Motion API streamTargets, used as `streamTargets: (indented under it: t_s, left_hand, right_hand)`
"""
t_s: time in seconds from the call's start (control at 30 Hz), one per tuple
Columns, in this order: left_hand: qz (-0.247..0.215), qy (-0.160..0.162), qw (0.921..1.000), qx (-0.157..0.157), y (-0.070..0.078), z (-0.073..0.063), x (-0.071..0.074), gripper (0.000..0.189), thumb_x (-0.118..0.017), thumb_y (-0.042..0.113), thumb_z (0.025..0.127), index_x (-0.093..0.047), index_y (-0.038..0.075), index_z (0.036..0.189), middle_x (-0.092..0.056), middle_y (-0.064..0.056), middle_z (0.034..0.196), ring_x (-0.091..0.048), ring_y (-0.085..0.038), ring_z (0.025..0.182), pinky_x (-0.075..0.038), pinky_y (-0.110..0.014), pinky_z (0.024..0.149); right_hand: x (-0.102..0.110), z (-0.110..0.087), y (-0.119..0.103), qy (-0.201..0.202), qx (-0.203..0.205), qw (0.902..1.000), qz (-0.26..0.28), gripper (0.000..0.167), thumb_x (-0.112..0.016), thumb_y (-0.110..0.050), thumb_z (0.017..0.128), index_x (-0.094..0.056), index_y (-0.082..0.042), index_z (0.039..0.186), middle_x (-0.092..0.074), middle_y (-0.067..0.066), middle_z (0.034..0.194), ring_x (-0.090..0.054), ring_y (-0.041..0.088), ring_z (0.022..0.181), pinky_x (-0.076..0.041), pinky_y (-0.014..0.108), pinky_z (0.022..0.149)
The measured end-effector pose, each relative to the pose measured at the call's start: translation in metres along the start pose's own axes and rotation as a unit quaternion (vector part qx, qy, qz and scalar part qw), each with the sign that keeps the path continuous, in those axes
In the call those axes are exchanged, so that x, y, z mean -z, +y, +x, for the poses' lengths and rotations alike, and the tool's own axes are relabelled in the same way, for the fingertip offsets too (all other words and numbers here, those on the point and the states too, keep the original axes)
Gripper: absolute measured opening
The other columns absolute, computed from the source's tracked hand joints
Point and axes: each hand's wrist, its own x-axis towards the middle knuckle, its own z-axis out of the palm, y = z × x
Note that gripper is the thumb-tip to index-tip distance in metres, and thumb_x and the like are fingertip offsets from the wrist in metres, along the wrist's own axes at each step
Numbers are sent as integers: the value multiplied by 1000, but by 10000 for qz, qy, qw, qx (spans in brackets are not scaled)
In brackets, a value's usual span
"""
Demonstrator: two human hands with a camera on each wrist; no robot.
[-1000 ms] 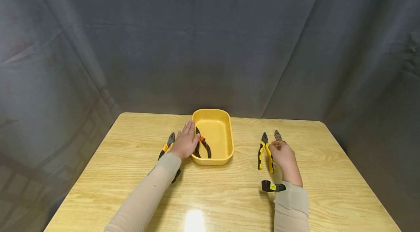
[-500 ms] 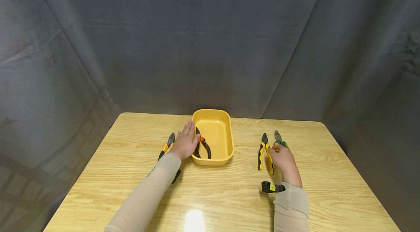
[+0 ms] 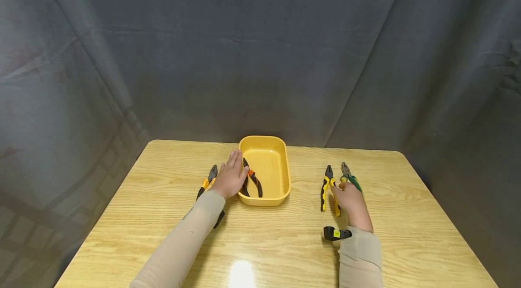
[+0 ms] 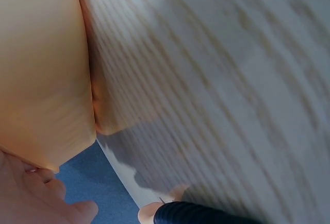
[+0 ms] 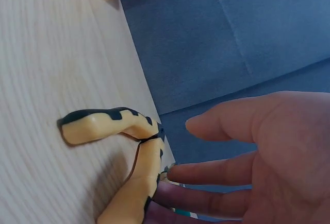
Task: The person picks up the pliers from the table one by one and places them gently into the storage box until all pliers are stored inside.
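Note:
My left hand (image 3: 230, 180) lies with straight fingers against the left wall of a yellow plastic bin (image 3: 288, 175). Inside the bin are pliers with black and orange handles (image 3: 256, 182). In the right wrist view my right hand (image 5: 278, 167) has its thumb and fingers spread apart, the lower fingertips right at one handle of the yellow-and-black pliers (image 5: 149, 165). Those pliers (image 3: 324, 191) lie on the table with handles spread, partly covered by the hand in the head view. Just beyond, green-handled pliers (image 3: 355, 182) are half hidden by it.
Orange-and-black pliers (image 3: 213, 172) lie left of the bin, mostly under my left forearm. A black wrist camera (image 3: 337, 233) sticks out from my right sleeve. Grey cloth (image 3: 260, 53) hangs behind the wooden table (image 3: 301, 252).
My right hand has drawn back slightly towards me, off the green-handled pliers, so more of their handles shows. The left hand and the bin stay as they were.

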Motion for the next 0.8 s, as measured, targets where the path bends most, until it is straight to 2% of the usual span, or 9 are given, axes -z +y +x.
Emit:
streamTargets:
  t_s: [0.1, 0.37, 0.63, 0.8]
  left_hand:
    - [10, 13, 10000, -13, -2, 0, -1, 69, -26, 45, 111, -8, 3, 163, -6, -13, 170, -2, -27, 156, -11, -57, 123]
    - [30, 31, 10000, 20, 0, 1, 0, 66, -31, 38, 112, -6, 3, 163, -3, -12, 170, -1, -26, 156, -11, -57, 123]
    - [20, -43, 10000, 29, 1, 0, 0, 66, -31, 38, 112, -7, 3, 163, -5, -13, 170, -1, -26, 156, -10, -57, 123]
    - [31, -12, 10000, 20, 0, 1, -1, 66, -31, 37, 112, -7, 3, 163, -5, -14, 170, -1, -27, 156, -10, -57, 123]
  right_hand:
    - [-2, 1, 1, -24, 5, 10000, -34, 58, -42, -26, 106, -44, 23, 138, -45, 41, 141, -50, 55, 124, -46, 61, 100]
    - [-4, 2, -1, -5, -57, 10000, 32, 54, -47, -20, 103, -45, 23, 136, -47, 42, 138, -54, 54, 120, -49, 59, 96]
    - [-11, 5, 3, 159, -119, 9996, -189, 44, -52, -8, 98, -52, 21, 130, -59, 40, 121, -63, 42, 96, -55, 47, 76]
    - [-12, 7, 1, 216, -89, 9988, -433, 41, -49, 2, 91, -55, 19, 128, -60, 37, 114, -59, 42, 98, -52, 48, 78]
